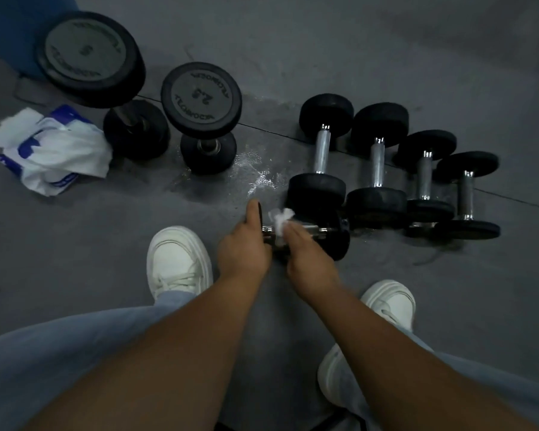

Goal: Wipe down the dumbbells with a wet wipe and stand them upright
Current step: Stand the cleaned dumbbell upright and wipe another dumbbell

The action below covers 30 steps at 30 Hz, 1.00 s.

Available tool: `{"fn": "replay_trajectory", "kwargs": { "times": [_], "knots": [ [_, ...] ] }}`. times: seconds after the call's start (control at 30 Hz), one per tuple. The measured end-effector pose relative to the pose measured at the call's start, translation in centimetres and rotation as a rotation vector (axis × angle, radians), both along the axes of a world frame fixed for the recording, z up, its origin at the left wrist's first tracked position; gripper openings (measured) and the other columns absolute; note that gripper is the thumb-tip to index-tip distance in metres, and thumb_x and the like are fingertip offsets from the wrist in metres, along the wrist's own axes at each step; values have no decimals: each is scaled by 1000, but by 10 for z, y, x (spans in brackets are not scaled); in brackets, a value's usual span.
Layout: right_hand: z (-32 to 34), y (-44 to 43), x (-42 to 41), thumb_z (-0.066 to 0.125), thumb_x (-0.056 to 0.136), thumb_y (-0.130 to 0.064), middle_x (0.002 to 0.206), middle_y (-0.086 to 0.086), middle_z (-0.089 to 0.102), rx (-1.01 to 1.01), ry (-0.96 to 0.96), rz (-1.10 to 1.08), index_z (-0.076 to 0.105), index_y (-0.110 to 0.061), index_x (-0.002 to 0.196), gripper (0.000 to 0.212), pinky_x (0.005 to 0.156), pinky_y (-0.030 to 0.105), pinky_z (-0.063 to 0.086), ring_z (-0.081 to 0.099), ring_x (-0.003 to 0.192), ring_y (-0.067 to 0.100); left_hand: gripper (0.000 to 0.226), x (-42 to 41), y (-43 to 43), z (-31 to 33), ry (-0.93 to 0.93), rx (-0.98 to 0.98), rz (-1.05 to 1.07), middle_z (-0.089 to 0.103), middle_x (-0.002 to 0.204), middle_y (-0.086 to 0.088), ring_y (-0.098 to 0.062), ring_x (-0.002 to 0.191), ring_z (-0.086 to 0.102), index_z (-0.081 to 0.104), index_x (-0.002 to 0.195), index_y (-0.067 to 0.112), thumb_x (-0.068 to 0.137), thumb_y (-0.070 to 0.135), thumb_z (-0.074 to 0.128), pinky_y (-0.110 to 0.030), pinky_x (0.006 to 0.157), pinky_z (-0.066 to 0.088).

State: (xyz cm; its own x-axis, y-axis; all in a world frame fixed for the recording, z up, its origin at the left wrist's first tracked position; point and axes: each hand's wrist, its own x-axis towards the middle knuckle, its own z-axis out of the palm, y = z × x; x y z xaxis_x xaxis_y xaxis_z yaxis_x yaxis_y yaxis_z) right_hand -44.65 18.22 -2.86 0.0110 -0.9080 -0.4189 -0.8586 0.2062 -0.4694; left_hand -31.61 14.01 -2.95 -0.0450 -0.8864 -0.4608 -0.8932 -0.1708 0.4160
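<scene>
A small black dumbbell (339,236) lies sideways on the grey floor in front of me. My left hand (245,247) grips its left head, thumb up over the rim. My right hand (305,255) holds a white wet wipe (280,219) wrapped on the chrome handle. Two dumbbells stand upright at the back left: a large one (87,57) and a smaller one marked 2.5 (201,99). Several small dumbbells (377,160) lie on their sides in a row to the right.
A white and blue wipe packet (50,150) with loose wipes lies at the left. A wet patch (259,172) shines on the floor near the middle. My white shoes (176,259) flank the dumbbell. A blue object (10,29) stands at the far left.
</scene>
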Motion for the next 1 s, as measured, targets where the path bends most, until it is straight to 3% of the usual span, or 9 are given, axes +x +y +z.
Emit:
{"fn": "replay_trajectory", "kwargs": {
  "times": [0.07, 0.17, 0.23, 0.33, 0.5, 0.63, 0.77, 0.87, 1.0],
  "knots": [
    [2, -4, -5, 49, 82, -3, 156, -4, 27, 17, 75, -112, 38, -20, 144, 66, 99, 40, 46, 48, 128, 28, 86, 0, -3, 0, -15, 5, -16, 64, 121, -11, -36, 106, 63, 15, 151, 27, 82, 25, 68, -38, 84, 49],
    [4, -9, 2, 54, 90, -18, 148, -4, 35, 11, 158, 68, 44, -21, 138, 49, 85, 39, 51, 53, 120, 27, 84, 0, -6, -2, -6, 0, -27, 64, 118, -13, -36, 105, 63, 15, 150, 26, 83, 28, 67, -38, 81, 48],
    [6, -15, -1, 53, 93, -27, 125, 3, 52, -51, 207, 81, 59, -19, 116, 25, 73, 36, 48, 59, 106, 29, 80, 0, -9, -1, -3, -7, -27, 65, 116, -13, -36, 104, 64, 17, 147, 24, 85, 32, 67, -37, 78, 46],
    [5, -24, -15, 53, 90, -21, 102, 12, 59, -52, 192, -116, 57, -14, 98, 11, 71, 38, 49, 61, 90, 35, 84, 0, -11, 1, -11, -2, -48, 64, 116, -13, -36, 104, 63, 18, 148, 23, 81, 28, 69, -36, 77, 45],
    [2, -23, -6, 48, 85, -6, 102, 17, 56, -102, 129, -406, 58, -12, 107, 25, 75, 38, 46, 58, 89, 38, 86, 1, -13, 1, -34, 14, -61, 64, 115, -12, -35, 103, 63, 17, 148, 24, 78, 25, 68, -36, 75, 45],
    [-4, -22, 13, 51, 87, -13, 103, 14, 56, -66, 17, -140, 64, -18, 105, 23, 73, 37, 47, 59, 90, 34, 81, 2, -18, -1, -2, 33, -60, 64, 115, -14, -36, 103, 63, 20, 146, 23, 81, 29, 68, -37, 77, 46],
    [-9, -26, -2, 49, 89, -20, 106, 12, 59, -103, 131, -432, 63, -29, 121, 36, 76, 32, 45, 61, 96, 32, 78, 4, -24, 1, -25, 30, -108, 64, 112, -14, -37, 103, 62, 22, 142, 23, 79, 28, 69, -36, 76, 45],
    [-7, -18, 15, 48, 87, -20, 112, 10, 60, -51, 106, -118, 50, -38, 134, 51, 77, 35, 49, 61, 97, 32, 71, 7, -37, 4, 17, 80, -106, 64, 112, -15, -37, 103, 62, 30, 136, 24, 79, 36, 69, -39, 81, 49],
    [-15, -18, -6, 48, 94, -20, 125, 11, 61, -66, 153, -365, 62, -21, 127, 36, 91, 34, 45, 58, 112, 30, 61, 10, -50, 2, 24, 267, -120, 62, 122, -11, -34, 108, 60, 47, 122, 23, 70, 46, 70, -36, 83, 49]
  ]
}}
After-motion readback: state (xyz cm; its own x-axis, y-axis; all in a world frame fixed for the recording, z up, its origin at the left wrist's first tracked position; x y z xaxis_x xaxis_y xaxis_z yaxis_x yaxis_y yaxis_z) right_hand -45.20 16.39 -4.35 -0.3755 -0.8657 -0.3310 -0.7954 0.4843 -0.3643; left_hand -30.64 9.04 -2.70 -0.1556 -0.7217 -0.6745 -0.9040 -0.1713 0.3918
